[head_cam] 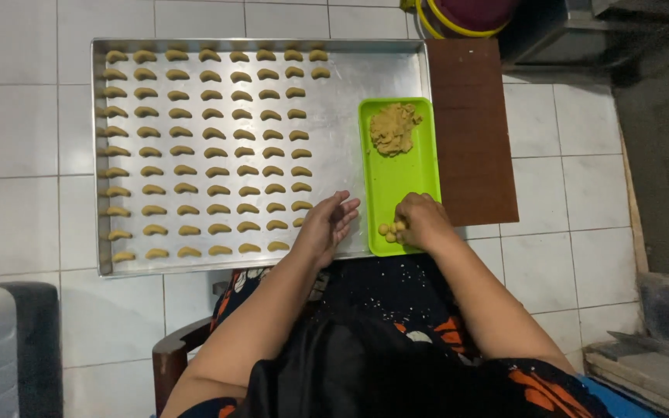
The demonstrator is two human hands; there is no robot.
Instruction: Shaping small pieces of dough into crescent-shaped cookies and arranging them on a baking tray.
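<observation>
A large metal baking tray [365, 70] lies on the tiled floor, filled with several rows of small crescent-shaped dough pieces [212, 133]. A bright green plastic tray [404, 174] rests over its right edge, holding a lump of beige dough [393, 128] at the far end and a few small dough balls [388, 231] at the near end. My right hand [421, 220] curls over those balls, fingers pinched on them. My left hand [327, 224] hovers over the metal tray's near right corner, fingers apart and empty, beside the last crescents.
A brown wooden board [474, 131] lies to the right under the green tray. A dark bowl with a yellow rim [466, 19] sits at the top. A wooden stool edge [176, 356] is below me, and stacked boards [644, 364] lie at the lower right.
</observation>
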